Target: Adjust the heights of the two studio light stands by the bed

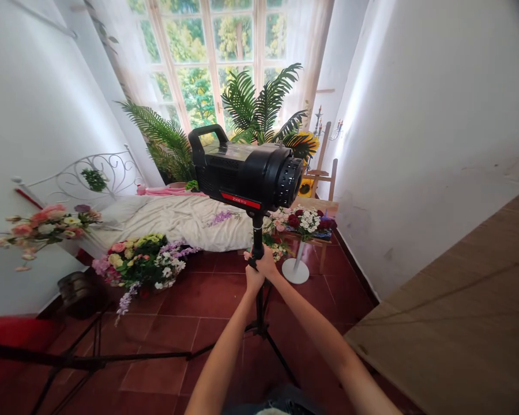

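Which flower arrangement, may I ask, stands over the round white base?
The white and dark red bouquet by the wooden easel; only it has the white base beneath.

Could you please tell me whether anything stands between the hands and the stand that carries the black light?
Nothing visible does: the left hand and the right hand are both closed around the stand, below the black light.

The light (242,173) is black and boxy, with a top handle (208,132), a red ZHEYU label (241,200) and a round vented end facing right. It sits atop the black stand (260,305), whose legs spread over red tiles (177,334).
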A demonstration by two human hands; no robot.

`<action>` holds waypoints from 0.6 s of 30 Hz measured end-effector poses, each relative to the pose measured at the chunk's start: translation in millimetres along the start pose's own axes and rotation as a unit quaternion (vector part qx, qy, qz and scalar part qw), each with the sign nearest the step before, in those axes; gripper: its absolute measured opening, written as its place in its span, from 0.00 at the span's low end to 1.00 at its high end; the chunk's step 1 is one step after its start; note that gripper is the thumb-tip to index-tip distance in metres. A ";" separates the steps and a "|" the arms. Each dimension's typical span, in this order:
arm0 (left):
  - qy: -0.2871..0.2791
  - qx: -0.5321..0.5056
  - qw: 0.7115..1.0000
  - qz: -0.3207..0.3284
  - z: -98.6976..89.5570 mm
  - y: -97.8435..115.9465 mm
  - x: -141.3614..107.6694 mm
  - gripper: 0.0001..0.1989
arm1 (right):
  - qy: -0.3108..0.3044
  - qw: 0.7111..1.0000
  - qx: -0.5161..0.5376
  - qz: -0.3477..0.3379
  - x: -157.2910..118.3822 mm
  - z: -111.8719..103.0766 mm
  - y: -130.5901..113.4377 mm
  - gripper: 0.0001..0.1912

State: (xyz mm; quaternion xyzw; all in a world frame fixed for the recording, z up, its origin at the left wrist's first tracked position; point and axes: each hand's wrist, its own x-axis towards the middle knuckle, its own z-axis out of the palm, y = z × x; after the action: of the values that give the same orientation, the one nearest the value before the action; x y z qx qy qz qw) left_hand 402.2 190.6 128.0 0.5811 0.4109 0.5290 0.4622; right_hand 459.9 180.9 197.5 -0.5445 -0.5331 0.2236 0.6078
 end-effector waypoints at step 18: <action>0.003 0.055 0.997 0.045 4.1 8.4 0.3 0.15 | -0.030 0.995 0.063 -0.074 81.2 -26.5 -124.9 0.13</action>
State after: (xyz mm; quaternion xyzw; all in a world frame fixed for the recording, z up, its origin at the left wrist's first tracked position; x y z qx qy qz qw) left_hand 406.2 188.5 136.2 0.6220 0.4146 0.5277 0.4035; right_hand 471.9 200.6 347.1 -0.4570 -0.5744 0.2276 0.6399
